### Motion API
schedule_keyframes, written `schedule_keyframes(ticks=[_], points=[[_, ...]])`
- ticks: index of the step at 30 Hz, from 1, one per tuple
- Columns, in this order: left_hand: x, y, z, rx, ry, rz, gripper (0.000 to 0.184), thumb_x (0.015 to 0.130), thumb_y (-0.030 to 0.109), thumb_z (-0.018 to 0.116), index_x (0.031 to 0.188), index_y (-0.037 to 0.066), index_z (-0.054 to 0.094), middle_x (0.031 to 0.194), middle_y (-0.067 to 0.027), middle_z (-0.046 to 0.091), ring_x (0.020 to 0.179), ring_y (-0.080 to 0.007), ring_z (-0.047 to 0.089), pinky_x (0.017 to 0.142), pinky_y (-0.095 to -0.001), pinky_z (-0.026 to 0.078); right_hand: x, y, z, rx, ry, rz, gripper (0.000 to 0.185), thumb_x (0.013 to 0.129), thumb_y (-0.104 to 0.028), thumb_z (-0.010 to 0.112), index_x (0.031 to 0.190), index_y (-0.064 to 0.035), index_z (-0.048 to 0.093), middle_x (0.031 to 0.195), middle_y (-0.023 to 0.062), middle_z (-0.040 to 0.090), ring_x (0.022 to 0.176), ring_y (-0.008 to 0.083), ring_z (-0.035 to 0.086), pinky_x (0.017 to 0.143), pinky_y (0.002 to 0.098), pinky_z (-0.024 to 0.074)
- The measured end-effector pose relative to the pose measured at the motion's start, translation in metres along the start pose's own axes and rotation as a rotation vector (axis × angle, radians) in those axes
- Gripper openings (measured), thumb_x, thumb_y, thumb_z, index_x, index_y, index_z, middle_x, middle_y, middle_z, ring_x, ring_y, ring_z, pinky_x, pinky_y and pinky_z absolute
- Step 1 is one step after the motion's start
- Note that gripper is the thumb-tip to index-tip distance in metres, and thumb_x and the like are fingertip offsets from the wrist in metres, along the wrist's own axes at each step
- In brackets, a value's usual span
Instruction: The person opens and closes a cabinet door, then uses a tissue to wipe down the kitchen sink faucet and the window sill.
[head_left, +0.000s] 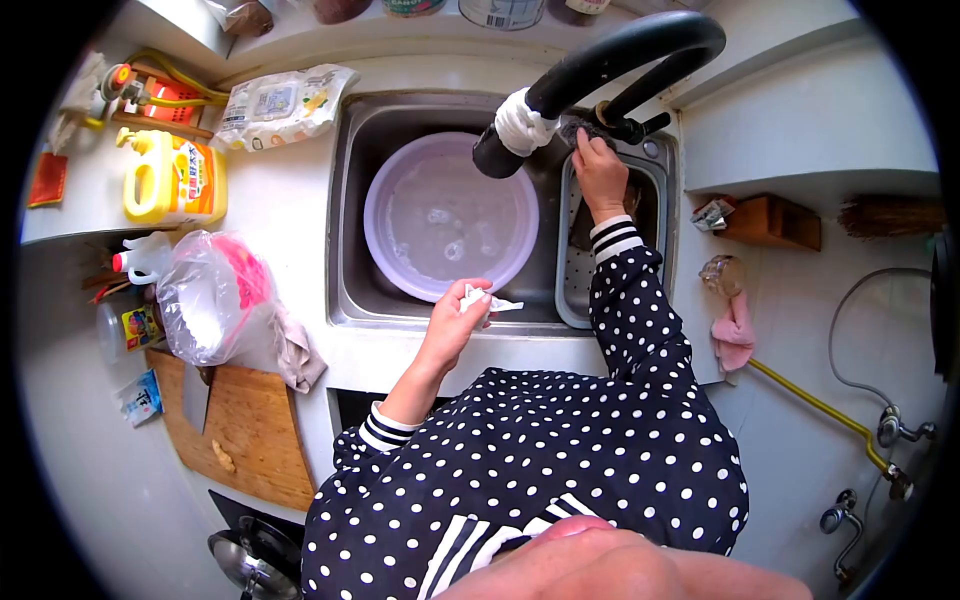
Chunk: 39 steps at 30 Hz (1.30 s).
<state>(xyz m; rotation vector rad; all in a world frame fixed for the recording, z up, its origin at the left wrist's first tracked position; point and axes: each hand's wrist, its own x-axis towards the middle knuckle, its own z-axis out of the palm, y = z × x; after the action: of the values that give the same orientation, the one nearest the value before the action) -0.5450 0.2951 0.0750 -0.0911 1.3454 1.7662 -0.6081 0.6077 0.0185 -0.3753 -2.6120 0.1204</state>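
My left hand (pixel 460 318) is closed around a small crumpled white piece (pixel 498 304), thin like tissue or plastic film, at the near rim of a pale purple basin (pixel 380 245). The basin stands in the steel sink (pixel 345 290) with what looks like water in it. My right hand (pixel 600 180) reaches over the grey drain basket (pixel 572 305) to the base of the black faucet (pixel 625 60). Its fingers are on a dark grey fuzzy pad (pixel 572 130), partly hidden. White cloth (pixel 522 125) is wrapped round the faucet's spout.
On the left counter are a wipes pack (pixel 285 105), a yellow detergent jug (pixel 175 180), a plastic bag (pixel 205 300), and a cutting board (pixel 260 430) with a knife (pixel 195 398). A wooden box (pixel 775 222) sits at right. The faucet arches over the sink.
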Motion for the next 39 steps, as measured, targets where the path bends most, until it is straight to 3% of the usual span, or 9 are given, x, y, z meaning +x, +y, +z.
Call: schedule_keyframes(ticks=[5, 9, 11, 13, 16, 23, 29, 33, 39], points=[[0.005, 0.001, 0.001, 0.019, -0.022, 0.003, 0.025, 0.088, 0.016, 0.053, 0.109, 0.003, 0.050, 0.089, -0.0053, 0.058, 0.077, -0.0112, 0.057, 0.064, -0.0225, 0.044, -0.009, 0.024, 0.027, 0.086, -0.113, 0.050, 0.027, 0.073, -0.018, 0.061, 0.099, -0.0100, 0.061, 0.079, 0.0080, 0.056, 0.072, 0.0296, 0.057, 0.060, 0.0404, 0.0467], [0.002, 0.009, 0.006, -0.045, 0.030, -0.038, 0.025, 0.089, 0.019, 0.050, 0.110, 0.004, 0.049, 0.089, -0.0056, 0.058, 0.076, -0.0112, 0.057, 0.064, -0.0227, 0.045, -0.021, 0.013, -0.018, 0.355, -0.076, 0.439, 0.023, 0.075, -0.016, 0.059, 0.095, -0.0048, 0.063, 0.067, 0.0097, 0.058, 0.060, 0.0251, 0.058, 0.053, 0.0344, 0.0454], [0.005, 0.008, 0.006, -0.085, 0.030, -0.068, 0.026, 0.090, 0.021, 0.049, 0.110, 0.005, 0.049, 0.088, -0.0058, 0.058, 0.075, -0.0112, 0.057, 0.064, -0.0228, 0.045, -0.041, 0.035, -0.038, 1.304, -0.287, 1.073, 0.020, 0.080, -0.017, 0.059, 0.092, -0.0018, 0.063, 0.071, -0.0011, 0.060, 0.056, 0.0085, 0.054, 0.046, 0.0213, 0.0399], [0.010, 0.005, 0.009, -0.090, 0.004, -0.086, 0.026, 0.091, 0.021, 0.048, 0.111, 0.005, 0.049, 0.089, -0.0060, 0.059, 0.074, -0.0112, 0.058, 0.064, -0.0230, 0.046, -0.061, 0.054, -0.054, 1.799, -0.354, 1.296, 0.019, 0.080, -0.015, 0.060, 0.093, -0.0018, 0.062, 0.077, 0.0019, 0.062, 0.060, 0.0102, 0.055, 0.051, 0.0212, 0.0424], [0.015, 0.006, 0.016, -0.079, -0.032, -0.094, 0.025, 0.090, 0.021, 0.049, 0.110, 0.005, 0.050, 0.090, -0.0058, 0.059, 0.075, -0.0110, 0.057, 0.064, -0.0230, 0.046, -0.056, 0.032, -0.076, 1.632, -0.128, 1.341, 0.021, 0.080, -0.016, 0.061, 0.095, -0.0004, 0.061, 0.081, 0.0040, 0.061, 0.066, 0.0118, 0.056, 0.058, 0.0230, 0.0446], [0.023, -0.001, 0.025, -0.059, -0.062, -0.100, 0.025, 0.088, 0.020, 0.053, 0.107, 0.004, 0.050, 0.088, -0.0054, 0.058, 0.075, -0.0107, 0.057, 0.063, -0.0223, 0.045, 0.012, 0.042, -0.050, 0.161, 0.323, 0.291, 0.023, 0.076, -0.010, 0.059, 0.093, 0.0051, 0.059, 0.088, 0.0149, 0.061, 0.078, 0.0307, 0.058, 0.069, 0.0363, 0.0460], [0.021, -0.008, 0.029, -0.049, -0.056, -0.124, 0.024, 0.088, 0.019, 0.053, 0.107, 0.004, 0.051, 0.088, -0.0044, 0.057, 0.075, -0.0105, 0.056, 0.063, -0.0223, 0.045, -0.028, 0.008, 0.032, 0.412, 0.143, 0.569, 0.015, 0.067, -0.012, 0.065, 0.072, 0.0019, 0.062, 0.073, 0.0164, 0.059, 0.071, 0.0341, 0.057, 0.067, 0.0390, 0.0460], [0.021, -0.001, 0.027, -0.006, -0.045, -0.109, 0.025, 0.090, 0.019, 0.050, 0.111, 0.005, 0.050, 0.089, -0.0052, 0.057, 0.076, -0.0109, 0.057, 0.064, -0.0226, 0.046, -0.034, 0.020, 0.028, 0.472, 0.469, 0.758, 0.018, 0.070, -0.011, 0.066, 0.082, 0.0020, 0.062, 0.070, 0.0075, 0.061, 0.063, 0.0189, 0.058, 0.062, 0.0292, 0.0466], [0.026, -0.002, 0.025, -0.046, -0.009, -0.094, 0.024, 0.090, 0.019, 0.050, 0.110, 0.005, 0.050, 0.087, -0.0053, 0.058, 0.075, -0.0105, 0.057, 0.064, -0.0222, 0.046, -0.007, 0.024, 0.024, 0.494, 0.353, 0.703, 0.021, 0.068, -0.008, 0.064, 0.087, 0.0008, 0.062, 0.085, 0.0133, 0.058, 0.073, 0.0259, 0.059, 0.066, 0.0320, 0.0480]])
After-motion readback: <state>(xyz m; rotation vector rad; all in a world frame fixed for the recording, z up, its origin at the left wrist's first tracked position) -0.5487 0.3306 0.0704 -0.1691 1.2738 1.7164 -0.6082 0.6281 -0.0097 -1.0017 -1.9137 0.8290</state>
